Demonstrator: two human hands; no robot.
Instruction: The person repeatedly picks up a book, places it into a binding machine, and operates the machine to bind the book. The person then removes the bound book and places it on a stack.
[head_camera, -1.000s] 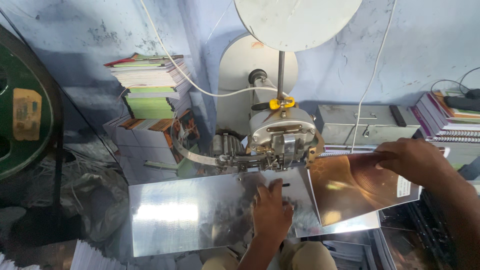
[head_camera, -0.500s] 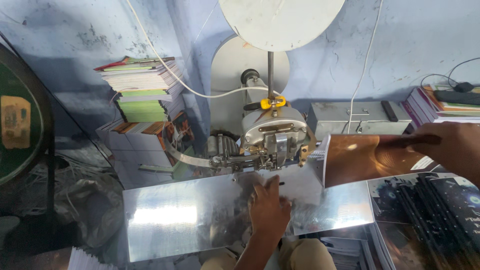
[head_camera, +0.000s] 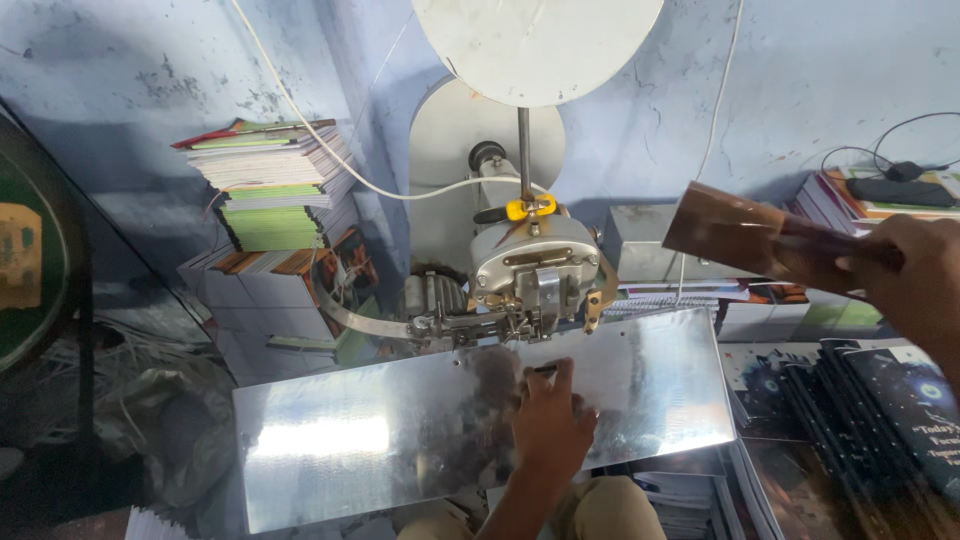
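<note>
The left hand rests flat, fingers spread, on the metal plate below the machine head. The right hand grips a glossy brown booklet, raised beside the machine.

A metal work plate spans the lower centre of the frame, with the left hand resting flat on it. Behind the plate, at centre, stands the stitching machine head, under a round disc at the top. The right hand holds a booklet at the right edge, above stacked booklets. A stack of books sits at the upper left.
</note>
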